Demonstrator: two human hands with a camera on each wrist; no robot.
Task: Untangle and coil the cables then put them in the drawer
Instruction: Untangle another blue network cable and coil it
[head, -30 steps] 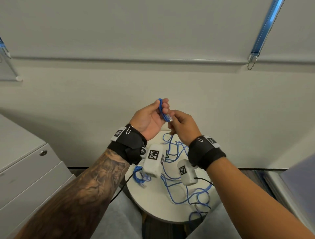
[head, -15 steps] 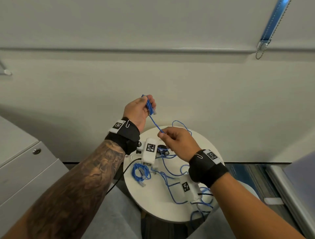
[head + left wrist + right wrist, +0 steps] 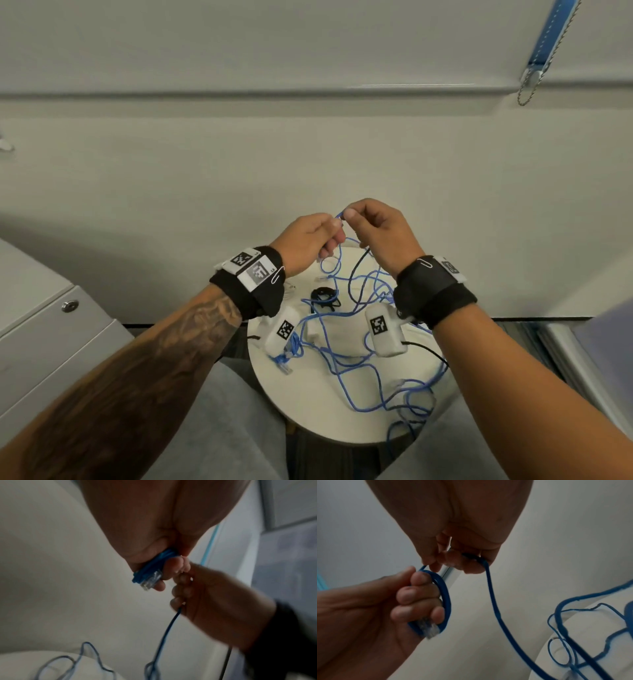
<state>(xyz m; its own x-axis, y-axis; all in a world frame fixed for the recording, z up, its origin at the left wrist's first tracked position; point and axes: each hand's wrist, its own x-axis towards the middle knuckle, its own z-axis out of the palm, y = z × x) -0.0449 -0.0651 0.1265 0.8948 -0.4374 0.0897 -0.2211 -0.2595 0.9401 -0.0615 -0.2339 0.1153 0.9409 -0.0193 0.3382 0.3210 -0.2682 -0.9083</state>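
- Risk, left of table (image 3: 274,404): drawers (image 3: 51,342) all closed, nothing stowed yet; with both hands busy, opening one means parking the coil, and a parked coil with no tie likely springs apart.
- Risk, above table: coil (image 3: 444,601) small and tight, plug (image 3: 429,628) sticking out the bottom; any slack in the fist probably lets loops slip off past the plug.
- Risk, on table: blue cable (image 3: 346,363) crossing itself many times and crossing a black cable (image 3: 356,274); pulling the next length hard would likely cinch a knot or drag the black one into the coil.
- Risk, table's right edge: blue loops hanging over the rim; a sharp tug could sweep the rest onto the floor.
- Left hand (image 3: 308,240), above table's far edge: curled into a fist round the coil, fingers (image 3: 418,595) through the loops, plug against the lowest finger. Gripping firmly.
- Right hand (image 3: 380,233), just beside the left, fingertips nearly touching it: thumb and fingers pinching the blue run (image 3: 491,595) that leaves the coil and drops to the tangle. Other fingers curled in; nothing else held.
- Second small blue bundle (image 3: 284,356) on table's near-left part, under the left wrist camera; small black loop (image 3: 323,296) farther back, apart from both hands.
- Judgement: mid-coil, most cable uncoiled.
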